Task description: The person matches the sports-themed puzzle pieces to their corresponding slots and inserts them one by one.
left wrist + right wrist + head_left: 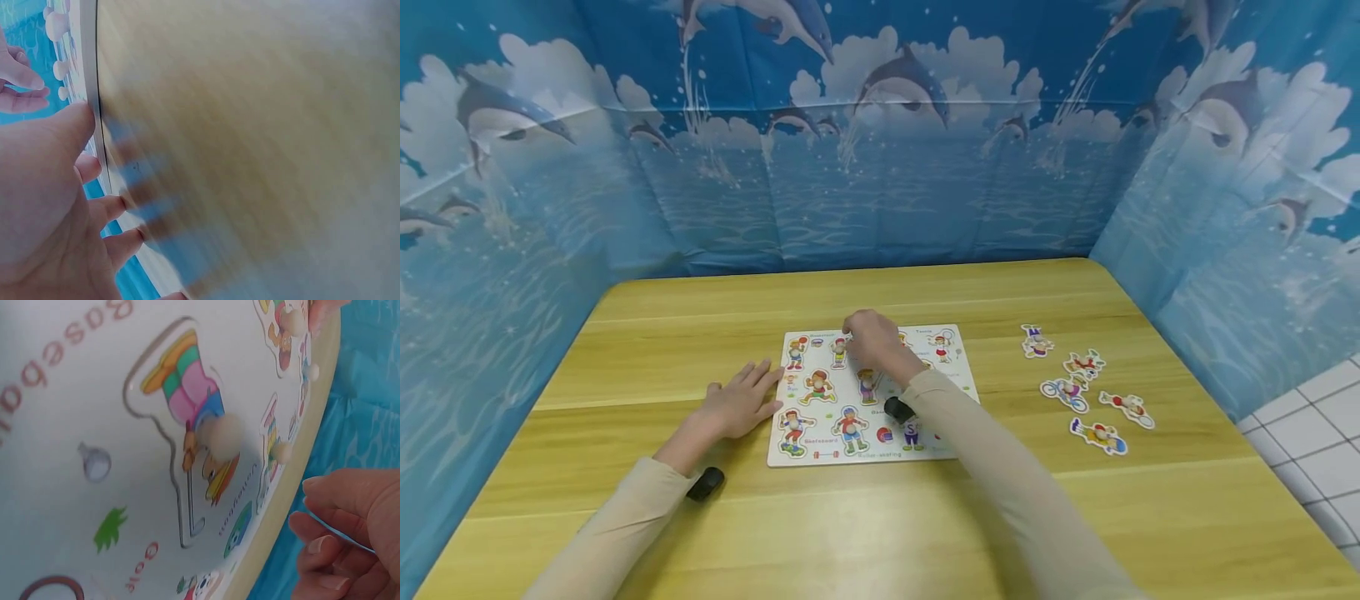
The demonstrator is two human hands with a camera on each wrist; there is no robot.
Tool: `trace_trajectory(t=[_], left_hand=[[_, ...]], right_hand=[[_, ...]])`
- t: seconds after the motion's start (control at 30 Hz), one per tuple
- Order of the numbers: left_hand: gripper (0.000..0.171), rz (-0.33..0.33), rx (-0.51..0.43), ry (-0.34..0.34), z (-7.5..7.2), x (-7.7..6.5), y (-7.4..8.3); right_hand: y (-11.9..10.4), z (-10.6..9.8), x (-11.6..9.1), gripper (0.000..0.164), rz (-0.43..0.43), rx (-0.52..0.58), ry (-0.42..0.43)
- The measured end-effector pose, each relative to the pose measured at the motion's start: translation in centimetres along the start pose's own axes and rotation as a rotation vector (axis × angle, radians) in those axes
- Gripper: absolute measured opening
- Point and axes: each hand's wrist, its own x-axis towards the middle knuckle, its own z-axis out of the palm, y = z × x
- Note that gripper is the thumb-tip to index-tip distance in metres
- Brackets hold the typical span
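A white peg puzzle board [968, 385] with sports figures lies on the table. My left hand [737, 407] rests on the wood at its left side, fingers spread; in the left wrist view the thumb [78, 122] touches the board's edge. My right hand [877, 342] is over the top middle of the board. In the right wrist view its fingers [334, 515] are loosely curled, and no piece shows between them. A golfer piece [184, 394] with a round knob sits in its slot near that hand. The skateboarder piece [793, 433] and roller skater piece [851, 430] are seated at the front.
Several loose figure pieces lie on the wooden table [1180, 492] to the right, among them a cyclist [1066, 394] and a capped figure [1099, 437]. A blue dolphin-print curtain [925, 200] hangs behind the table and along both sides.
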Motion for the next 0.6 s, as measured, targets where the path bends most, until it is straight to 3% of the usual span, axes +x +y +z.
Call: trace_trajectory(t=[0.6], left_hand=[[0.059, 0.008, -0.003, 0.004, -0.1, -0.2, 0.0]], right_hand=[[2.6, -1.3, -1.4, 0.028, 0.002, 0.031, 0.109]])
